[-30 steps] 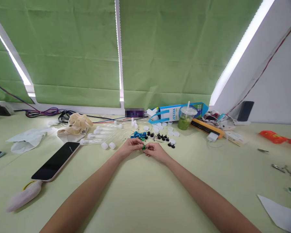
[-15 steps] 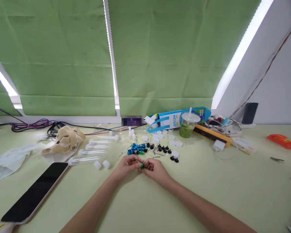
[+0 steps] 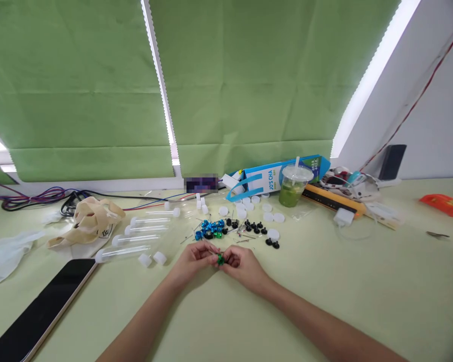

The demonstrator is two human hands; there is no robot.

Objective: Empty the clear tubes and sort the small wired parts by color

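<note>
Between my fingertips is a small shiny green piece (image 3: pixel 220 259), whose exact kind I cannot make out. My left hand (image 3: pixel 195 260) is closed in a pinch at its left side. My right hand (image 3: pixel 244 266) pinches it from the right, fingers curled. Just beyond the hands lie several shiny blue pieces (image 3: pixel 214 225) in a cluster, with another green piece (image 3: pixel 218 235) among them. Thin metal pins are scattered around. Several small black pieces (image 3: pixel 255 228) with round bases lie to the right of the cluster.
White round caps (image 3: pixel 279 217) lie behind the black pieces. Clear tubes (image 3: pixel 136 240) rest at left, near a phone (image 3: pixel 41 309) and beige cloth (image 3: pixel 92 221). A lidded drink cup (image 3: pixel 291 191) stands at the back by a blue-and-white bag (image 3: pixel 266 182). Further right is an orange item (image 3: pixel 443 204).
The camera view has tilted and shifted slightly, moving the phone and tubes down and left in the picture. Both hands keep pinching the green piece, almost unchanged.
</note>
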